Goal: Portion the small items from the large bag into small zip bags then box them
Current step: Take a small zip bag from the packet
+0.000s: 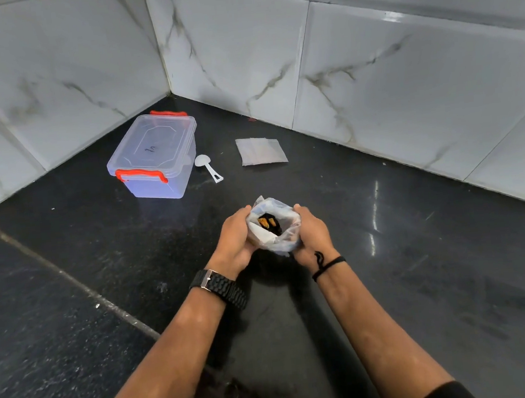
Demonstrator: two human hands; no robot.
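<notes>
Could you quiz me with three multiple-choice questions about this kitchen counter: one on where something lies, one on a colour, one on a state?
1. Where does the white scoop lie?
A. Inside the box
B. On the counter between the box and the stack of small zip bags
C. In the person's right hand

2. What colour are the box's latches?
A. Red
B. Blue
C. Green

3. What state is the clear plastic box in?
A. Lid off
B. Tipped on its side
C. Lid on

Answers:
1. B, it lies flat between the box and the small zip bags.
2. A, red latches show at both ends.
3. C, the lid sits on top.
</notes>
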